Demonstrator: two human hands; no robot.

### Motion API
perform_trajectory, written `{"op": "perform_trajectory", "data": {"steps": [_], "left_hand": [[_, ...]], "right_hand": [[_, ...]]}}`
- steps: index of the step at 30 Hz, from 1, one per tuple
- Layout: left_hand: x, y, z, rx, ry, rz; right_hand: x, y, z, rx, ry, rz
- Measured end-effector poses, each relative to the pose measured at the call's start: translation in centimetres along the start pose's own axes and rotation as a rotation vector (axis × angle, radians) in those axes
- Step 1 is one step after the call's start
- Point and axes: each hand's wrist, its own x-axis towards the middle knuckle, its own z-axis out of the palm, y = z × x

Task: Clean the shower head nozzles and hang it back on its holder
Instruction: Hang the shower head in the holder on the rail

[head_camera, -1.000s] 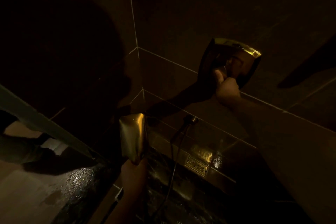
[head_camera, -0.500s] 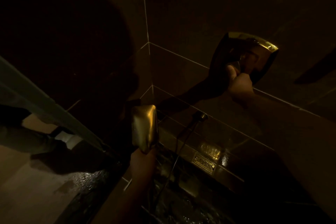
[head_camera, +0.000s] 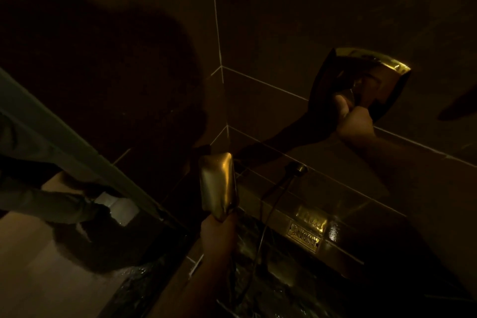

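Observation:
The scene is very dark. My left hand (head_camera: pixel 217 231) is closed around the handle of a rectangular, brass-toned shower head (head_camera: pixel 218 184), held upright low in the middle. Its dark hose (head_camera: pixel 261 217) runs from a round wall outlet (head_camera: pixel 297 169) down to the wet floor. My right hand (head_camera: pixel 355 124) is a fist with the thumb up, gripping a small lever on a shiny curved wall fitting (head_camera: pixel 335 77) at the upper right. The nozzle face is not visible.
Dark tiled walls meet in a corner (head_camera: pixel 222 70) behind the shower head. A metal drain grate (head_camera: pixel 304 236) sits at the wall's foot. A glass door edge (head_camera: pixel 64 142) slants across the left, with lighter wet floor (head_camera: pixel 38 266) beyond it.
The view has swung left, so everything sits further right in the frame. Both hands keep their holds, and the shower head stays upright in the same pose.

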Motion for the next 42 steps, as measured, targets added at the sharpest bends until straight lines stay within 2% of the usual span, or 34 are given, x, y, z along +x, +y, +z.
{"op": "perform_trajectory", "data": {"steps": [8,26,42], "left_hand": [[0.6,0.3,-0.1,-0.009,0.035,0.004],[0.6,0.0,1.3,0.007,-0.032,-0.005],[0.1,-1.3,0.5,-0.111,-0.071,-0.075]], "right_hand": [[-0.7,0.2,0.8,0.011,-0.012,0.032],[0.7,1.3,0.9,-0.007,-0.035,0.023],[1.5,3.9,1.4,-0.012,-0.013,-0.146]]}}
